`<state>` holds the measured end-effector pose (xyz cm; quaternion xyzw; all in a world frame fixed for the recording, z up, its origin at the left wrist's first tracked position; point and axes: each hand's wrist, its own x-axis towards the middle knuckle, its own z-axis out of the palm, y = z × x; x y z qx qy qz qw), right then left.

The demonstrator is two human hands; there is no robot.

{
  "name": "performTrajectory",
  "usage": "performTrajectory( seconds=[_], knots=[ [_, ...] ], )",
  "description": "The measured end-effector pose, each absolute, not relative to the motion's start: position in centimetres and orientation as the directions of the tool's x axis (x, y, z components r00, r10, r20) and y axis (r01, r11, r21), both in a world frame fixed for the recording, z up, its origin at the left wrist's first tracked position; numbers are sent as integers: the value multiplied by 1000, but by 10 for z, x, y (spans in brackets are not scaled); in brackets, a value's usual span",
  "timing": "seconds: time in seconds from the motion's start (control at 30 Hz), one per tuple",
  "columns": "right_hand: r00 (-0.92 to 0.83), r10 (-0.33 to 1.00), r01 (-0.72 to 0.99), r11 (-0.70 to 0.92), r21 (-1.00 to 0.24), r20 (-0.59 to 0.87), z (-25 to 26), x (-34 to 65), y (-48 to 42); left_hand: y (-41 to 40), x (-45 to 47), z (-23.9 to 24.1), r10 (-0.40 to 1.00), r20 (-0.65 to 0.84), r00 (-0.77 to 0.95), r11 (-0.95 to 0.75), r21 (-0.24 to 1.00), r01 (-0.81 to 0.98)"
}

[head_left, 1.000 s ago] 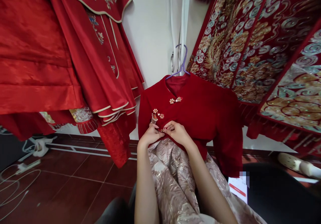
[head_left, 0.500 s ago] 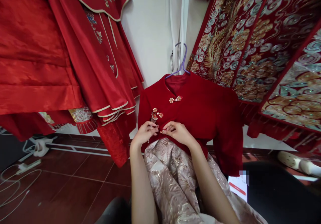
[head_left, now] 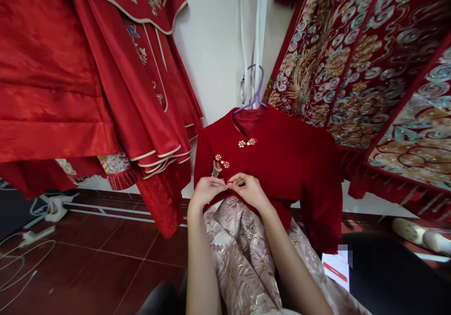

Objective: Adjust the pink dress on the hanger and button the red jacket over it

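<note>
A dark red velvet jacket [head_left: 282, 164] hangs on a purple hanger [head_left: 259, 89]. Two jewelled flower clasps show on its front: an upper clasp [head_left: 246, 143] at the collar and a middle clasp [head_left: 221, 161] with a beaded tassel [head_left: 216, 170]. At the jacket's lower edge, my left hand [head_left: 208, 191] and my right hand [head_left: 248, 190] meet fingertip to fingertip. Both pinch a lowest jewelled clasp, one half in each hand. The fingers cover most of it, so whether its halves are joined cannot be seen.
A pale metallic brocade skirt [head_left: 243, 258] spreads below the jacket. Red garments [head_left: 141, 94] hang at left, embroidered ones [head_left: 359, 70] at right. White cables [head_left: 28, 268] lie on the tiled floor. A phone [head_left: 334, 272] rests on a black seat [head_left: 391, 272].
My hands have drawn together, and the clasp parts that showed between the fingertips are now mostly covered. The view has shifted slightly.
</note>
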<state>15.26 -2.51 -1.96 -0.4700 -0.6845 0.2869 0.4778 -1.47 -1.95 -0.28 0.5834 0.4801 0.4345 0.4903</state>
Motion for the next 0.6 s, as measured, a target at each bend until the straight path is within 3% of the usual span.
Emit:
performTrajectory(
  seconds=[0.6],
  knots=[
    [-90,902,371,423,-827,421,-21,150,-26,-22,-11,0,997,-19,74,4,980,200]
  ],
)
